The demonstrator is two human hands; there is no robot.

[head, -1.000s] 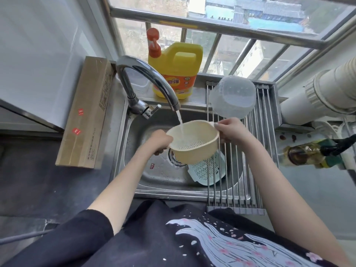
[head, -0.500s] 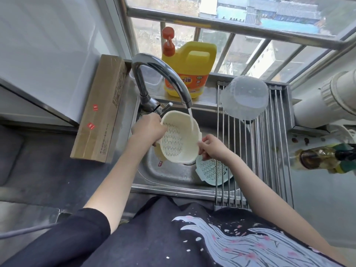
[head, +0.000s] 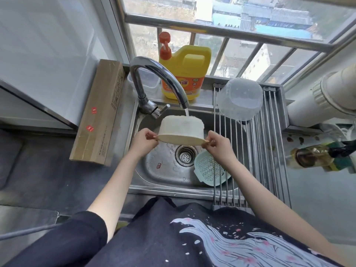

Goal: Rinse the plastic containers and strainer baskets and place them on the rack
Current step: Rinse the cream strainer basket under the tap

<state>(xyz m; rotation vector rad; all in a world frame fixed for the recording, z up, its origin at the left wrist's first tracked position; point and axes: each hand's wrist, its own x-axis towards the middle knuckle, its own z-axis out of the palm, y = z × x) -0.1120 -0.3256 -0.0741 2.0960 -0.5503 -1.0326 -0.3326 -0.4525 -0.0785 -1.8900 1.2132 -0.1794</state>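
I am partway through. One clear plastic container (head: pixel 239 99) already sits upside down at the far end of the steel roll-up rack (head: pixel 269 151) that lies across the right side of the sink, so I judge that one rinsed and placed.

The cream plastic strainer basket (head: pixel 182 128) is the piece in hand. I hold it upside down under the running water from the chrome tap (head: pixel 154 78), the stream landing on its upturned base. My left hand (head: pixel 143 140) pinches the small tab at the left of its rim, and my right hand (head: pixel 216 144) pinches the tab at the right, so both hands are closed on the basket and it hangs above the drain, touching nothing else. It still has to go onto the rack.

A pale green plastic strainer basket (head: pixel 209 170) lies in the near right of the steel sink basin (head: pixel 163 170), partly beneath the rack bars. It looks not yet rinsed.

My count: one clear container on the rack, two strainer baskets (one cream, one green), one rack, one tap. So one of three visible pieces is done, and two are left. Whether more pieces wait out of sight, I cannot tell.
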